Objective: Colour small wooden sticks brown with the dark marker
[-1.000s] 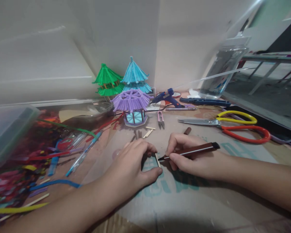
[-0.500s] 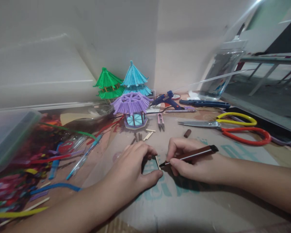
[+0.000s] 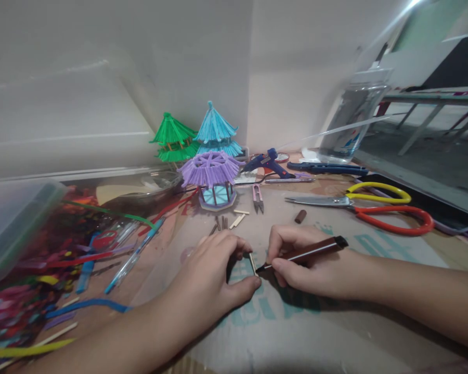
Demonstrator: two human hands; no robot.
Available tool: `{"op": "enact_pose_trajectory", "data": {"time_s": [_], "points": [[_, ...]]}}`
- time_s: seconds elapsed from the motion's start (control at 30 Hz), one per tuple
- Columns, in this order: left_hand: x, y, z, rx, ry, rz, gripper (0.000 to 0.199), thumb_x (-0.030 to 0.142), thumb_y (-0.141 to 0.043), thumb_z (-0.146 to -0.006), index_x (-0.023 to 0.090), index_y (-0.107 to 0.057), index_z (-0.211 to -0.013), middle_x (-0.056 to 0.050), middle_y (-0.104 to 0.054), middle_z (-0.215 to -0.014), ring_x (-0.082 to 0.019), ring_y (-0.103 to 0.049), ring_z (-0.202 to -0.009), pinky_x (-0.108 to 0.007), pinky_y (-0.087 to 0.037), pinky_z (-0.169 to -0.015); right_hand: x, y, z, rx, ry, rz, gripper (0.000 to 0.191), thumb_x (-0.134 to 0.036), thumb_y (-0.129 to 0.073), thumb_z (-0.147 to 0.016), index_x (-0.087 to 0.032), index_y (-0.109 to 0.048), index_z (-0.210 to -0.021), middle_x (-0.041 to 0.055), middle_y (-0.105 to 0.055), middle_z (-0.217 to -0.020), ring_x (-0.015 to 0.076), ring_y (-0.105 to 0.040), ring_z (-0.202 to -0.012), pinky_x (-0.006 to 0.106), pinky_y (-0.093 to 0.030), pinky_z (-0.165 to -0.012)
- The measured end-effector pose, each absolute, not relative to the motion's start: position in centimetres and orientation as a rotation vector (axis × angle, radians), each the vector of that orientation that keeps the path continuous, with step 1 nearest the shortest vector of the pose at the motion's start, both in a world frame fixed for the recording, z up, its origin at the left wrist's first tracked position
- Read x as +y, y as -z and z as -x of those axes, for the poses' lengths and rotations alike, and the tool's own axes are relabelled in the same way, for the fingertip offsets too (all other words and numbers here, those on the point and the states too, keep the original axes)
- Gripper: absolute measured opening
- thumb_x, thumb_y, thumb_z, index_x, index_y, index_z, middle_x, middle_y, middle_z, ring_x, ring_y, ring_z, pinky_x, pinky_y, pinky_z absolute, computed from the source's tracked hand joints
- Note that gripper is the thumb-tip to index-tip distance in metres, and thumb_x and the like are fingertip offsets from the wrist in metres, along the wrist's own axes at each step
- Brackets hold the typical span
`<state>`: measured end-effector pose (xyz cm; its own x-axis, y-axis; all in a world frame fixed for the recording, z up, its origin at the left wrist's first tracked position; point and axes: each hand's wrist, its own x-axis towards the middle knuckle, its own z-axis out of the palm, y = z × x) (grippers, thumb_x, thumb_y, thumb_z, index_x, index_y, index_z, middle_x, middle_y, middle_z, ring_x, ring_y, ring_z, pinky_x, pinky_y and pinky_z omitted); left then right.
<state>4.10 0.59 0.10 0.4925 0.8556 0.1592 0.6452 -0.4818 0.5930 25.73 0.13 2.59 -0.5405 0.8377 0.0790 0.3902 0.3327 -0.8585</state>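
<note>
Between the thumb and fingers of my left hand a short pale wooden stick is held by its two ends. My right hand grips a brown marker, its dark tip touching the side of the stick near the lower end. The marker's brown cap lies loose beyond my right hand. Just past my left hand are several short brown sticks and a few uncoloured sticks. Behind them stands a small pavilion with a purple roof.
Green and blue pavilions stand by the wall. A glue gun, thread snips, blue cutter and red-and-yellow scissors lie on the far side. Colourful craft scraps and a plastic box crowd the left.
Both hands keep nearly the same pose, with the marker tip still against the stick. The whole view has shifted slightly.
</note>
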Motion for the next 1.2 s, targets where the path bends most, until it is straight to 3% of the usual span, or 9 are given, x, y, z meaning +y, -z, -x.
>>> {"op": "enact_pose_trajectory", "data": {"time_s": [0.87,1.07,1.2], "points": [[0.43,-0.15,-3.94,1.232,-0.551,-2.341,0.027,0.031,-0.075,-0.082,0.024,-0.066,-0.106,-0.005,-0.063,-0.104,-0.03,-0.058,-0.104,-0.044,-0.044,-0.086,0.24,-2.74,-25.78,-1.947,-1.201,1.143,0.006,-0.017,-0.058,-0.082,-0.019,-0.054,-0.079,-0.0015,-0.062,-0.063,0.0104,-0.055,-0.056,0.02,-0.041,-0.051],[0.49,0.23,-3.58,1.164,-0.751,-2.338,0.015,0.019,-0.051,-0.093,0.022,-0.062,-0.103,-0.004,-0.067,-0.102,-0.024,-0.061,-0.1,-0.041,-0.047,-0.088,0.46,-2.55,-26.02,-1.948,-1.22,1.14,0.004,-0.015,-0.057,-0.083,-0.019,-0.055,-0.083,-0.0015,-0.062,-0.065,0.011,-0.055,-0.059,0.021,-0.042,-0.054],[0.6,0.35,-3.35,1.121,-0.757,-2.388,0.019,0.017,-0.044,-0.097,0.022,-0.062,-0.098,-0.003,-0.067,-0.097,-0.021,-0.062,-0.094,-0.038,-0.047,-0.085,0.38,-2.88,-26.1,-1.943,-1.238,1.137,0.007,-0.014,-0.057,-0.081,-0.019,-0.054,-0.084,-0.0017,-0.062,-0.066,0.0101,-0.054,-0.059,0.02,-0.041,-0.053]]}}
